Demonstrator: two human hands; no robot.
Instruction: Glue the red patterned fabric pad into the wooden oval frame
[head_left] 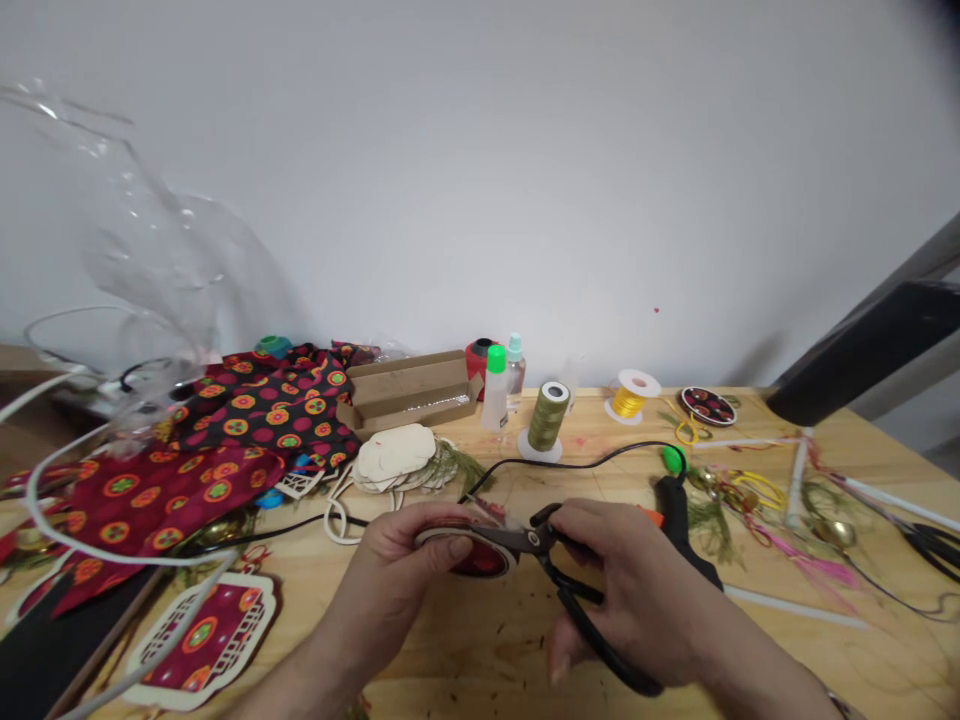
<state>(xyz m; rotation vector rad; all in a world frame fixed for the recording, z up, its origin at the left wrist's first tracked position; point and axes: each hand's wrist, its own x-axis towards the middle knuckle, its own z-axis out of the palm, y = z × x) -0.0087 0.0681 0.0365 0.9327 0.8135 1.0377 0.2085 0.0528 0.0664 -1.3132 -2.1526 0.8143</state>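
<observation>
Over the pale wood-grained desk (480, 660), the left hand (405, 570) pinches a round red fabric piece with a white rim (484, 558); the right hand (630, 590) grips black-handled metal scissors (534, 540).

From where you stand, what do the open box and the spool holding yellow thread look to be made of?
Open box: probably cardboard, matt brown, judging by its plain, thin folded walls.
Spool: likely plastic, smooth and white, going by its even colour and thin round flanges.
</observation>
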